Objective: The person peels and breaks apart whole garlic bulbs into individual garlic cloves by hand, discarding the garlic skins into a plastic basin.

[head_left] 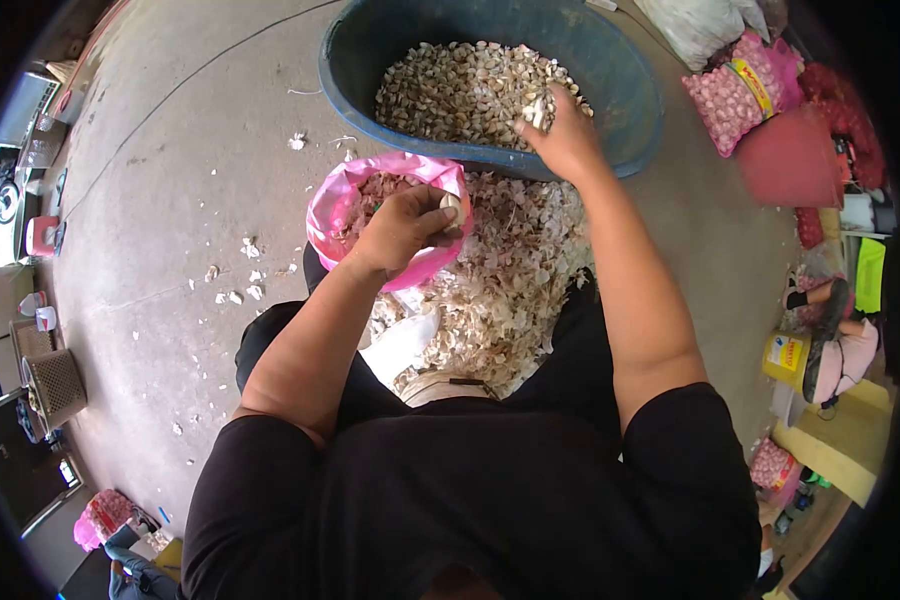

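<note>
My left hand (406,232) is closed over a pink plastic bag (322,215), its fingers pinching a pale garlic clove (452,208). A small green bit shows beside this hand, too hidden to name. Reddish garlic skins (378,188) lie inside the bag. Over the near right side of a dark blue-green tub (620,110), my right hand (570,140) has its thumb and fingers around whitish garlic cloves (540,112). Many loose garlic cloves (460,90) cover the tub's bottom.
A heap of papery garlic peel (510,270) lies between my legs, against the tub. Bits of peel (253,270) are scattered on the concrete floor (170,230). To the right are a mesh sack of garlic (725,105), a red bucket (792,155) and a person's foot (828,310).
</note>
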